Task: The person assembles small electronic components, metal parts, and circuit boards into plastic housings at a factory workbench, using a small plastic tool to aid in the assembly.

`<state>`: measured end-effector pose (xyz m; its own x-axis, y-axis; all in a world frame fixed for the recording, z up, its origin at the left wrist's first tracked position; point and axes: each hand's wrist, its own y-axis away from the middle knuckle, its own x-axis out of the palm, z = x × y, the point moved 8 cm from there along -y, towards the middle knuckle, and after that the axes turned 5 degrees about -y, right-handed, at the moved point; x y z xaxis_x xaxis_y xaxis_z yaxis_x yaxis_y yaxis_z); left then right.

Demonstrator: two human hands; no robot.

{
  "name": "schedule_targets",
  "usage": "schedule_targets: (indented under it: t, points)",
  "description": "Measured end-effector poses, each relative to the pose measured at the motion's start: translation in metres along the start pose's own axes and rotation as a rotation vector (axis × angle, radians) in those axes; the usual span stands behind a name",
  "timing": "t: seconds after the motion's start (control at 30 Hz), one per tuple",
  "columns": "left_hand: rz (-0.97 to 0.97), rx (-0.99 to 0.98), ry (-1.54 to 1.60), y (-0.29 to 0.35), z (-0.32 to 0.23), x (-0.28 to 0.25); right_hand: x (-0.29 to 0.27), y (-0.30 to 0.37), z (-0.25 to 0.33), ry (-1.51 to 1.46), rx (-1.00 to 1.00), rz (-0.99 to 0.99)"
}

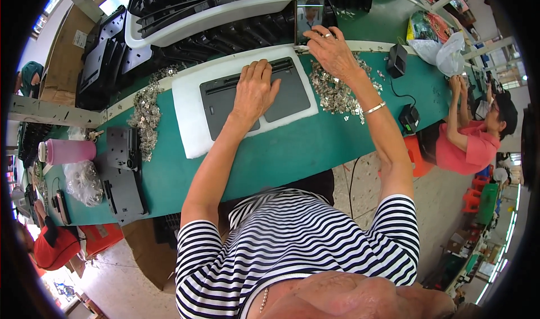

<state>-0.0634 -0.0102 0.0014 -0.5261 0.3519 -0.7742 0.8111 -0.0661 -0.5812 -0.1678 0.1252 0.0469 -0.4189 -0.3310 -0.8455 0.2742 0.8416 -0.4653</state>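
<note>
My left hand lies palm down, its fingers flat on a dark grey plastic panel shaped like part of a laptop case. A long black slot runs along the panel's far side. Beneath it is a white foam pad. Up and to the right, my right hand reaches to a phone standing upright against black parts. Its fingertips are at the lit screen, with the fingers bent and apart. Below this hand spreads a pile of small silvery metal pieces.
Another pile of metal pieces lies left of the pad. A white bin of black parts stands behind. Grey panels, a pink bottle and a black adapter are on the green table. A co-worker sits at right.
</note>
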Motion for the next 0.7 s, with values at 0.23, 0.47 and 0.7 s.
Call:
schedule_targets:
  t: [0.23, 0.47, 0.7]
  points:
    - [-0.008, -0.004, -0.022, 0.004, 0.001, 0.004, -0.038, -0.047, -0.063, 0.365, 0.053, -0.019]
    - [-0.024, -0.001, -0.029, 0.006, 0.003, 0.003, -0.046, -0.003, -0.038, -0.183, 0.431, -0.104]
    - [-0.052, -0.042, 0.036, -0.001, 0.005, -0.002, -0.020, 0.025, 0.034, -0.307, 0.508, 0.012]
